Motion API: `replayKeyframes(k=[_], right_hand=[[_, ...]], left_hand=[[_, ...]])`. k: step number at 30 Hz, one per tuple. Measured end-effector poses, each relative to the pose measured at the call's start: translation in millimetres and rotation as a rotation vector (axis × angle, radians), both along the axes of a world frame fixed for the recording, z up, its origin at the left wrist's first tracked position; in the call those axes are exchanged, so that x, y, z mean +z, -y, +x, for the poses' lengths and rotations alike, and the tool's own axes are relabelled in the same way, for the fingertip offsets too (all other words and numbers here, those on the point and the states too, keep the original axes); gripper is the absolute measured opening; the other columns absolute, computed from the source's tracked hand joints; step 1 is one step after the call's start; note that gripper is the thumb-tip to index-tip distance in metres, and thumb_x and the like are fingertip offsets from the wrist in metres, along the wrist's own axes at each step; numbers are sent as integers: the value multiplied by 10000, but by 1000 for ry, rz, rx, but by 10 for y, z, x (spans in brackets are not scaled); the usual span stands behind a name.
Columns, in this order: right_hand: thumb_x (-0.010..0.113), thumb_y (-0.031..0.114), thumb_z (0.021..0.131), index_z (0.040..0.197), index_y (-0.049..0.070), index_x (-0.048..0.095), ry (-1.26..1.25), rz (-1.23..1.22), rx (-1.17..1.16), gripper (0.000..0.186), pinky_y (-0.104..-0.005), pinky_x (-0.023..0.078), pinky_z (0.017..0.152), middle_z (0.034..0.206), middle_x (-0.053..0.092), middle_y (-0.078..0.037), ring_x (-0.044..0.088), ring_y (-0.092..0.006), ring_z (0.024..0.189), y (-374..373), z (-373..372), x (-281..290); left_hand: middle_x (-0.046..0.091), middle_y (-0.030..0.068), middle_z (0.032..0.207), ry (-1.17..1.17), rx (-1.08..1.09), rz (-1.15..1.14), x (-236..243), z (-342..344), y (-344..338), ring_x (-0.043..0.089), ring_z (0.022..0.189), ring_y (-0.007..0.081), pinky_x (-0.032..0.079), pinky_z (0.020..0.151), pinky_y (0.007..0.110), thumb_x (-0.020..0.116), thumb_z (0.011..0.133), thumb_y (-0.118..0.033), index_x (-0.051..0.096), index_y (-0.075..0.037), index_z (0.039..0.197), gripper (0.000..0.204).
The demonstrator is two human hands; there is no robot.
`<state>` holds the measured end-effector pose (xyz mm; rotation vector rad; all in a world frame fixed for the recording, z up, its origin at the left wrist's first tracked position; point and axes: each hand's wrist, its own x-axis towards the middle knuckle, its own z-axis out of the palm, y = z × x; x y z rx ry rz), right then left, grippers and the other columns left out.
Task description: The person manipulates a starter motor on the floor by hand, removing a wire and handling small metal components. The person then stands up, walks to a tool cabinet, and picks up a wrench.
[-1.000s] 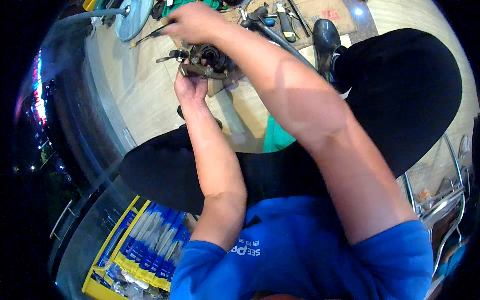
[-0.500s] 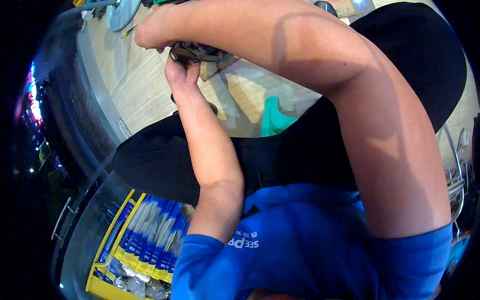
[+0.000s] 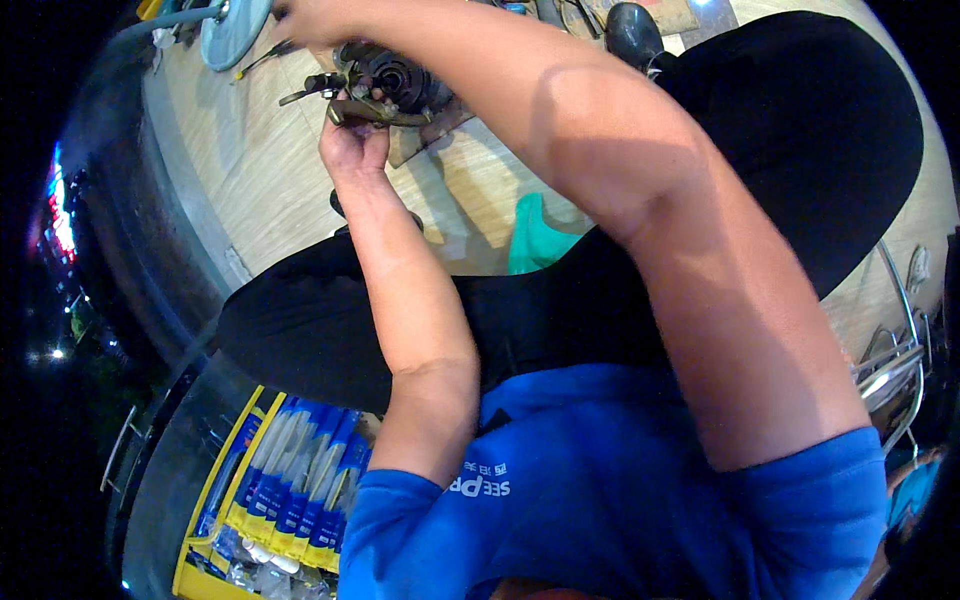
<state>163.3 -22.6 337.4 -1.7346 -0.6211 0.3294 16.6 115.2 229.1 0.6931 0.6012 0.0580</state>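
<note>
Along the left edge of the frame, small coloured lights (image 3: 62,215) shine against a dark background. At lower left, a yellow rack (image 3: 186,572) holds a row of blue and yellow packets (image 3: 290,500) set side by side, with clear plastic bags below them. At upper left there is a round pale-blue disc (image 3: 230,42), and just below and right of it a thin dark tool (image 3: 262,60) with a yellow tip.

The right hand (image 3: 318,22) reaches in from the right to the top edge, close to this tool; its fingers are partly cut off and dark, so I cannot tell whether they are closed on anything. Below it, the left hand (image 3: 352,148) is wrapped around the underside of a dark metal part (image 3: 405,88), with ridged rings and a short arm sticking out to the left. The part is left of centre near the top, above the pale floor (image 3: 480,170).

Near the middle, a green plastic piece (image 3: 537,240) shows above the black trousers (image 3: 520,320). Farther right, at the top, are a black shoe (image 3: 632,35) and some cardboard (image 3: 672,14). A shiny metal rack (image 3: 890,375) stands at the right edge.
</note>
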Motion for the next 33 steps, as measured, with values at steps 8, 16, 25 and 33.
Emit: replayKeyframes(k=[8, 16, 25, 33], right_hand=[[531, 248, 894, 993, 14, 553, -1225, -5, -374, 255, -379, 428, 422, 708, 591, -147, 562, -205, 534, 444, -1015, -2109], [453, 155, 955, 1035, -7, 495, -1660, 716, -376, 185, -382, 494, 495, 817, 575, -136, 580, -257, 612, 123, -1443, -2008], [466, 89, 932, 1033, 64, 500, -1645, 750, -501, 109, -377, 471, 522, 811, 540, -103, 519, -225, 617, 3, -1443, -2029], [598, 191, 847, 949, 4, 632, -853, -341, -805, 216, -405, 501, 657, 864, 647, -195, 631, -339, 772, 146, -992, -1899]], left_hand=[[630, 122, 986, -22, -30, 51, -38, 159, 209, 580, 861, 273, 442, 802, 440, 441, 931, -251, 562, -24, 1064, 290], [632, 114, 993, -25, -6, 29, -2, 134, 232, 575, 867, 271, 422, 832, 457, 440, 930, -253, 573, -32, 1051, 285], [641, 97, 991, -36, 26, 45, -11, 98, 224, 578, 899, 264, 401, 879, 484, 436, 932, -252, 585, -40, 1044, 282], [643, 105, 988, -58, 36, 50, 42, 119, 306, 583, 910, 270, 406, 878, 487, 448, 927, -254, 581, -40, 1054, 282]])
